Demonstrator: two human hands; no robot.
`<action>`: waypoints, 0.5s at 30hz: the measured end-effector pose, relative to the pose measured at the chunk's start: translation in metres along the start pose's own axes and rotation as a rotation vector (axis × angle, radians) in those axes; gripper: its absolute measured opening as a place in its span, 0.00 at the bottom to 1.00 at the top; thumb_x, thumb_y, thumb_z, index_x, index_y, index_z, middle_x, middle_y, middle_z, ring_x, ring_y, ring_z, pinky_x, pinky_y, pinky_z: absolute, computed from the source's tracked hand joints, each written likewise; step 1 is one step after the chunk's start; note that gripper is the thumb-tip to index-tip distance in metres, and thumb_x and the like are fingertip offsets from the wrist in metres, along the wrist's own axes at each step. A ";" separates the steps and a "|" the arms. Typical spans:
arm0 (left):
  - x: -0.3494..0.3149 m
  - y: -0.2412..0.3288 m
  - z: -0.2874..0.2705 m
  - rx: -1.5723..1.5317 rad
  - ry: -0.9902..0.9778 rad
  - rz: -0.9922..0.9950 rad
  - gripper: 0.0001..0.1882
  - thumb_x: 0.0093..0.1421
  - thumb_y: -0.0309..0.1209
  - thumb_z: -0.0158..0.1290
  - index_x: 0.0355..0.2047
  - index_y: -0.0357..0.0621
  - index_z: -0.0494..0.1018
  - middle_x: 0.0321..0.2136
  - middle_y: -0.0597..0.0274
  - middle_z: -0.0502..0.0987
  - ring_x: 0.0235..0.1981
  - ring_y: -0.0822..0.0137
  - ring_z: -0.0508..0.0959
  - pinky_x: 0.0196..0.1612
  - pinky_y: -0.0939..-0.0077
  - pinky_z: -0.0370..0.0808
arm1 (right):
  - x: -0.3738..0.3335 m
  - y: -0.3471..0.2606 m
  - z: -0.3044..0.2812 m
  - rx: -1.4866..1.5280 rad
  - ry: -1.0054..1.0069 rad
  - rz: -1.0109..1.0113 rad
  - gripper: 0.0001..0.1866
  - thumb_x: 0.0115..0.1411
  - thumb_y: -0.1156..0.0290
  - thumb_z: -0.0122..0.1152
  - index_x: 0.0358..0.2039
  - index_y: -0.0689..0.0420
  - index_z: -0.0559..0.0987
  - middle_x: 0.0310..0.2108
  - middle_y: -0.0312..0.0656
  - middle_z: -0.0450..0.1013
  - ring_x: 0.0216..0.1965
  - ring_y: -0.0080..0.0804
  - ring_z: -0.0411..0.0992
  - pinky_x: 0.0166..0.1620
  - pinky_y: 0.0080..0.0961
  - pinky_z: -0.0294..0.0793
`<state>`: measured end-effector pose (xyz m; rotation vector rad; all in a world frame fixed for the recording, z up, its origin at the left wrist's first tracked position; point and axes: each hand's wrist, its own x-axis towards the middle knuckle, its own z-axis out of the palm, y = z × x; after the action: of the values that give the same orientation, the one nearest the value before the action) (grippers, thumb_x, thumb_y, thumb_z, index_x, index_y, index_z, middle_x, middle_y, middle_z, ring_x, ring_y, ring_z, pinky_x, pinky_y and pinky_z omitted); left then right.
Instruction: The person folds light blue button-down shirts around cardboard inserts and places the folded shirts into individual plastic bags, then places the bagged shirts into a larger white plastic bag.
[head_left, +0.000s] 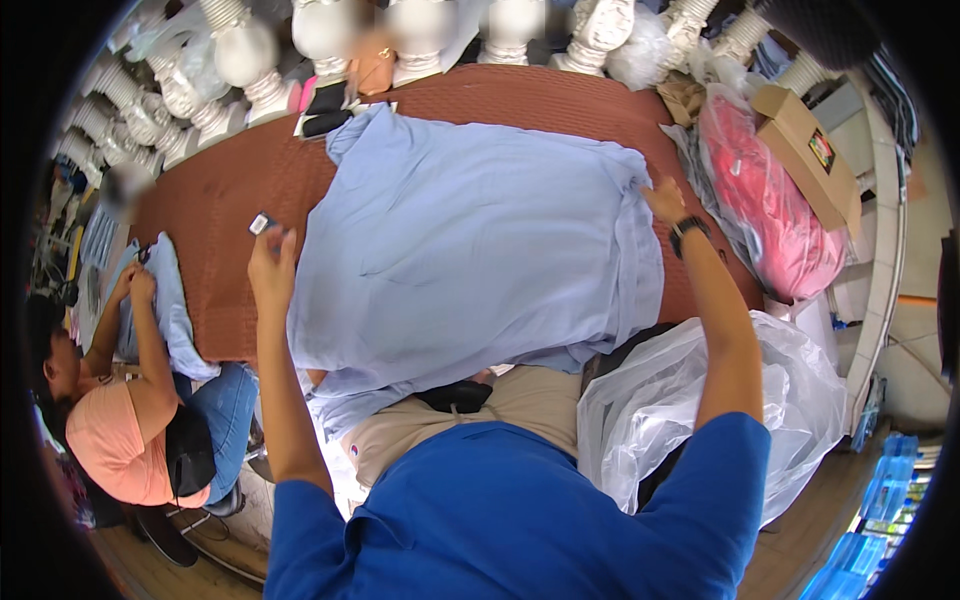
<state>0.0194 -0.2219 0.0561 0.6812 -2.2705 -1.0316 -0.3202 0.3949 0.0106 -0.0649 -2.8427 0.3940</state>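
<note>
A large pale-blue cloth garment [470,250] lies spread across the reddish-brown table [220,200], its near edge hanging over. The left hand [272,262] pinches a small dark tag [262,223] beside the garment's left edge; the right hand [664,200] grips its right edge, near a pink bagged bundle [770,200].

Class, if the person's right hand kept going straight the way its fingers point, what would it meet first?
Probably more of the light blue cloth garment: the right hand already grips its edge, fingers pointing across it, though depth is unclear.
</note>
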 end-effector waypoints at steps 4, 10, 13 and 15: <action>0.103 -0.001 0.093 -0.230 -0.091 -0.139 0.24 0.60 0.40 0.63 0.49 0.34 0.75 0.41 0.53 0.79 0.36 0.69 0.80 0.33 0.75 0.81 | 0.049 -0.037 0.008 0.120 -0.230 0.186 0.34 0.51 0.49 0.67 0.46 0.68 0.79 0.51 0.63 0.74 0.55 0.56 0.73 0.58 0.44 0.72; 0.145 -0.015 0.155 -0.130 -0.268 -0.253 0.22 0.62 0.34 0.61 0.51 0.32 0.71 0.40 0.56 0.76 0.31 0.67 0.80 0.28 0.75 0.84 | 0.044 -0.035 0.040 0.105 -0.135 0.278 0.22 0.49 0.56 0.70 0.34 0.65 0.83 0.35 0.55 0.80 0.42 0.42 0.80 0.44 0.36 0.78; 0.159 -0.043 0.144 -0.285 -0.123 -0.255 0.19 0.65 0.30 0.56 0.52 0.32 0.70 0.40 0.56 0.75 0.29 0.67 0.80 0.28 0.75 0.83 | 0.063 -0.028 0.045 0.391 -0.129 0.292 0.17 0.49 0.61 0.72 0.32 0.62 0.84 0.35 0.54 0.80 0.41 0.40 0.80 0.44 0.35 0.78; 0.165 -0.042 0.134 -0.363 -0.073 -0.300 0.17 0.67 0.29 0.54 0.53 0.32 0.69 0.40 0.55 0.75 0.28 0.67 0.80 0.28 0.76 0.83 | 0.069 -0.024 0.049 0.450 -0.147 0.315 0.15 0.49 0.62 0.72 0.32 0.61 0.84 0.35 0.54 0.80 0.41 0.40 0.80 0.46 0.35 0.77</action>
<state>-0.1780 -0.2833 -0.0069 0.8512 -1.9976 -1.5851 -0.4000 0.3643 -0.0100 -0.4096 -2.8088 1.1354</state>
